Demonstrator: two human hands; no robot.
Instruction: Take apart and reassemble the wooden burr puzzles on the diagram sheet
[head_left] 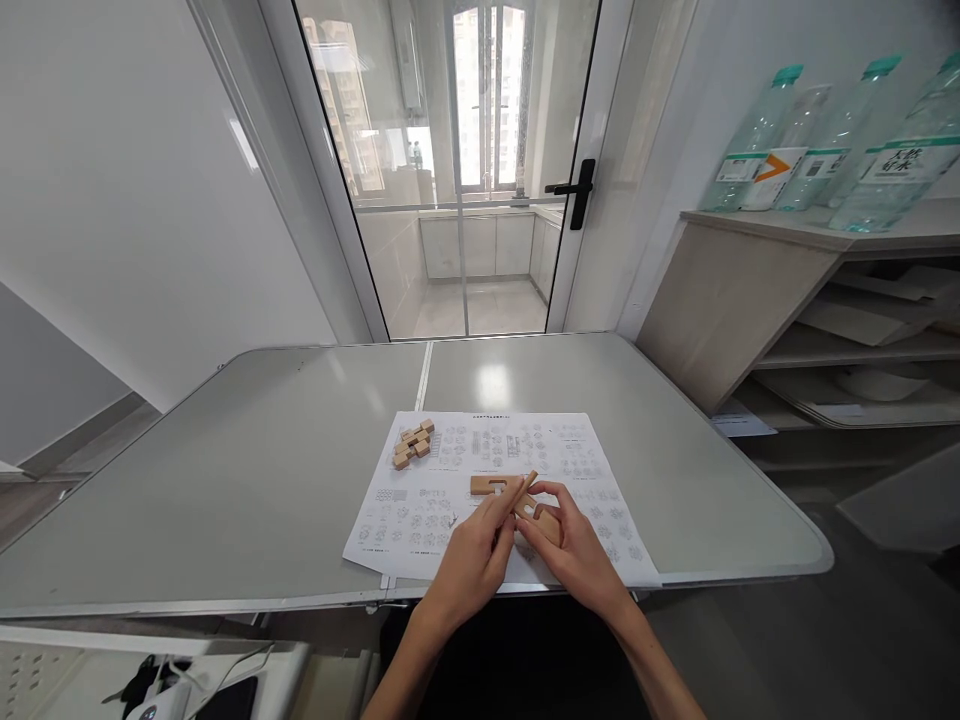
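My left hand (478,548) and my right hand (576,545) meet over the printed sheet near the table's front edge. Between their fingertips is a narrow wooden puzzle piece (532,480), tilted up to the right, with my left fingers closed on it. My right fingers are bent around a flat wooden puzzle piece with a cut-out (550,526). Just beyond my left hand is a slotted wooden piece (480,485); whether it lies on the paper or touches the other pieces is partly hidden. A cluster of small wooden blocks (414,446) sits at the sheet's upper left.
A white sheet (600,470) of small diagrams lies on the grey table (225,480). Behind stands a glass door with a black handle (580,193). At right, plastic bottles (757,140) stand on a wooden shelf unit (742,270). Cables (225,672) lie lower left.
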